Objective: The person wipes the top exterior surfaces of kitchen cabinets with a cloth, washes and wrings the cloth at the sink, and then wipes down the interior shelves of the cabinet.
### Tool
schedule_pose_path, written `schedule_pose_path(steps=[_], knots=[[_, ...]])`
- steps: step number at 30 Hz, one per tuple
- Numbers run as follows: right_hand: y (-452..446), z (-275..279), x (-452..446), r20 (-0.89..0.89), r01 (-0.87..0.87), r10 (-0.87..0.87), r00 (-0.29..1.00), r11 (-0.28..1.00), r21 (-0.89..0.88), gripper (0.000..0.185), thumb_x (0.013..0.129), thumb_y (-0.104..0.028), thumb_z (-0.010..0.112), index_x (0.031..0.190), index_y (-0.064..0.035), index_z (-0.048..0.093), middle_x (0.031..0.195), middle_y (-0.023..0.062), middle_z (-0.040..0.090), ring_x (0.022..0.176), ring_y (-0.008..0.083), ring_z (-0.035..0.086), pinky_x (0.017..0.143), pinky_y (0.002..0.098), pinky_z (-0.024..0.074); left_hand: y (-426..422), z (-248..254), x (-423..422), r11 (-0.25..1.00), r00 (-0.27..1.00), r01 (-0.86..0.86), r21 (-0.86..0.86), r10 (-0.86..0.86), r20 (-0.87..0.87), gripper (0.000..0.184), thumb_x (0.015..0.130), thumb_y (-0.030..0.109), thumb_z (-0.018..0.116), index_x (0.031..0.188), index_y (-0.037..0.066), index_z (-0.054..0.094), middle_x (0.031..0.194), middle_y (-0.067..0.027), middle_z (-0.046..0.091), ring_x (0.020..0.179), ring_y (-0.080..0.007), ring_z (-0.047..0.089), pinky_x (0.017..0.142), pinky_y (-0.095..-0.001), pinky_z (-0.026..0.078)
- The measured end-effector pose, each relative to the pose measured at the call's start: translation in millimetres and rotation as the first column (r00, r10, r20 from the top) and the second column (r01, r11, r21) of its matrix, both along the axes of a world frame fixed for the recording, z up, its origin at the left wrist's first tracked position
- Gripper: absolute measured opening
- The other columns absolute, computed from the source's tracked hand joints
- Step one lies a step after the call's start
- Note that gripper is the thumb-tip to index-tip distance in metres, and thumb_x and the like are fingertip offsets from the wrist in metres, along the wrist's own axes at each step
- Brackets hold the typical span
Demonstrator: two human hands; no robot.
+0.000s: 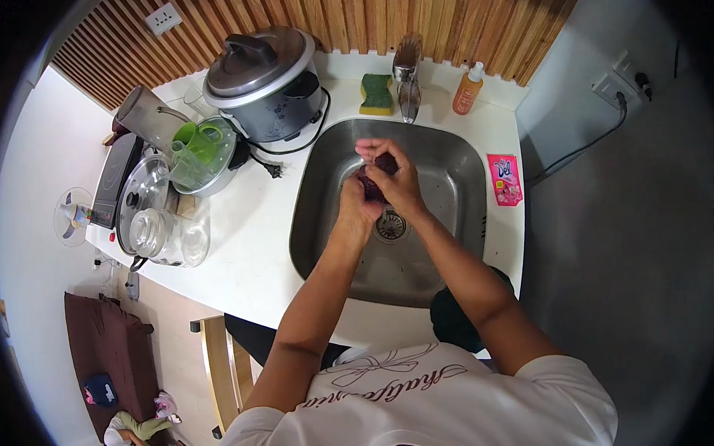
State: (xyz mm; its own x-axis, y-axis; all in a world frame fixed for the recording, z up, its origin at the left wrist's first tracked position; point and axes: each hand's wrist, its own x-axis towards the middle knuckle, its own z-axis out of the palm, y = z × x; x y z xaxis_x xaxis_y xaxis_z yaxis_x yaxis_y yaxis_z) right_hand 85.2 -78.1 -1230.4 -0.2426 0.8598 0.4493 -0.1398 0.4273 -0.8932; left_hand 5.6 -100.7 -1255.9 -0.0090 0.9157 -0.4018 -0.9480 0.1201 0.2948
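Observation:
Over the metal sink [457, 160], both hands are closed around a bunched dark purple cloth [374, 192]. My left hand [357, 203] grips its lower left side. My right hand [399, 182] wraps over its right side, with some fingertips extending past the top. Most of the cloth is hidden by the fingers. Just below the hands lies the sink's drain [391, 225]. Behind them, on the sink's back ledge, stands the faucet [407, 72].
A green and yellow sponge [376, 95] and an orange spray bottle [468, 91] flank the faucet. A pink sachet [506, 180] lies right of the sink. Left are a rice cooker [262, 89], green cup [201, 142] and glass jars [154, 232]. Dark fabric [453, 318] hangs at the front edge.

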Motion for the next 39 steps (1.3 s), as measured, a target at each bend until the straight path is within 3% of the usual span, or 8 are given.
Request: schedule_pose_path(steps=[6, 11, 17, 23, 27, 29, 33, 39], knots=[[-6.3, 9.4, 6.6, -0.229, -0.256, 0.184, 0.956, 0.903, -0.344, 0.019, 0.081, -0.004, 0.062, 0.099, -0.0016, 0.055, 0.084, 0.0063, 0.063, 0.083, 0.0141, 0.060, 0.082, 0.0281, 0.0471, -3.9, -10.8, -2.5, 0.992, 0.993, 0.078, 0.096, -0.086, 0.085, 0.027, 0.090, 0.016, 0.036, 0.105, 0.000, 0.052, 0.105, -0.0138, 0.058, 0.098, -0.0258, 0.058, 0.088, -0.0419, 0.046], [-2.9, -2.7, 4.0, -0.632, -0.241, -0.271, 0.726, 0.761, -0.602, 0.028, 0.082, -0.028, 0.065, 0.093, -0.0029, 0.057, 0.068, 0.0012, 0.055, 0.068, 0.0113, 0.056, 0.066, 0.0252, 0.0473, 5.0, -19.0, 6.2, 0.953, 0.936, -0.091, 0.290, -0.018, 0.353, 0.021, 0.088, 0.016, 0.047, 0.099, 0.001, 0.056, 0.096, -0.0120, 0.061, 0.092, -0.0239, 0.060, 0.084, -0.0389, 0.048], [2.3, -21.9, 0.8, -0.800, -0.628, -0.333, 0.499, 0.497, -0.599, 0.025, 0.087, -0.031, 0.057, 0.086, -0.0062, 0.054, 0.072, 0.0013, 0.053, 0.068, 0.0123, 0.054, 0.068, 0.0273, 0.0465, -9.8, 40.6, 24.8, 0.875, 0.657, -0.339, 0.346, 0.483, -0.579, 0.016, 0.075, -0.006, 0.047, 0.064, -0.001, 0.058, 0.071, -0.0093, 0.060, 0.065, -0.0190, 0.057, 0.067, -0.0296, 0.049], [20.4, -30.2, 27.4, -0.683, -0.838, 0.485, 0.546, 0.322, -0.441, 0.020, 0.089, -0.020, 0.053, 0.096, -0.0021, 0.054, 0.074, 0.0009, 0.053, 0.071, 0.0096, 0.052, 0.068, 0.0247, 0.0441, -33.1, 58.8, 22.8, 0.696, -0.273, 0.377, 0.611, 0.714, -0.645, 0.011, 0.050, 0.000, 0.054, 0.058, 0.007, 0.058, 0.064, -0.0020, 0.056, 0.062, -0.0208, 0.055, 0.058, -0.0301, 0.045], [23.4, -0.3, 28.2, -0.479, -0.839, 0.717, 0.506, 0.281, -0.465, 0.025, 0.087, -0.016, 0.053, 0.103, 0.0030, 0.051, 0.062, -0.0034, 0.045, 0.058, 0.0026, 0.046, 0.054, 0.0198, 0.0409, -42.1, 50.6, 28.8, 0.466, -0.358, 0.689, 0.554, 0.885, -0.299, 0.015, 0.042, 0.014, 0.061, 0.057, 0.012, 0.059, 0.068, 0.0026, 0.055, 0.070, -0.0196, 0.054, 0.063, -0.0313, 0.045], [30.6, 15.2, 18.4, -0.353, -0.538, 0.779, 0.518, -0.024, -0.843, 0.024, 0.088, -0.014, 0.050, 0.104, 0.0036, 0.049, 0.052, -0.0057, 0.035, 0.048, 0.0009, 0.036, 0.046, 0.0205, 0.0336, -45.7, 35.3, 29.6, 0.371, -0.295, 0.841, 0.394, 0.924, -0.243, 0.018, 0.042, 0.022, 0.061, 0.057, 0.013, 0.058, 0.070, 0.0040, 0.052, 0.074, -0.0170, 0.051, 0.066, -0.0333, 0.044], [40.3, 5.7, 7.2, -0.133, -0.460, 0.864, 0.486, 0.123, -0.880, 0.020, 0.087, -0.011, 0.049, 0.100, 0.0032, 0.051, 0.049, -0.0044, 0.034, 0.042, 0.0033, 0.033, 0.042, 0.0215, 0.0304, -32.5, 16.1, 28.3, 0.275, -0.241, 0.896, 0.350, 0.961, -0.136, 0.011, 0.048, 0.021, 0.058, 0.056, 0.013, 0.057, 0.069, 0.0027, 0.051, 0.069, -0.0174, 0.050, 0.066, -0.0321, 0.044], [39.8, -3.1, -0.3, 0.719, -0.275, 0.593, 0.361, 0.805, -0.526, 0.018, 0.080, -0.010, 0.045, 0.084, 0.0021, 0.059, 0.056, 0.0039, 0.056, 0.050, 0.0137, 0.054, 0.048, 0.0268, 0.0432, -12.4, -6.8, 29.1, 0.354, -0.351, 0.929, -0.106, 0.935, 0.046, 0.012, 0.057, 0.024, 0.058, 0.058, 0.012, 0.063, 0.065, -0.0003, 0.056, 0.073, -0.0181, 0.055, 0.064, -0.0326, 0.045]])
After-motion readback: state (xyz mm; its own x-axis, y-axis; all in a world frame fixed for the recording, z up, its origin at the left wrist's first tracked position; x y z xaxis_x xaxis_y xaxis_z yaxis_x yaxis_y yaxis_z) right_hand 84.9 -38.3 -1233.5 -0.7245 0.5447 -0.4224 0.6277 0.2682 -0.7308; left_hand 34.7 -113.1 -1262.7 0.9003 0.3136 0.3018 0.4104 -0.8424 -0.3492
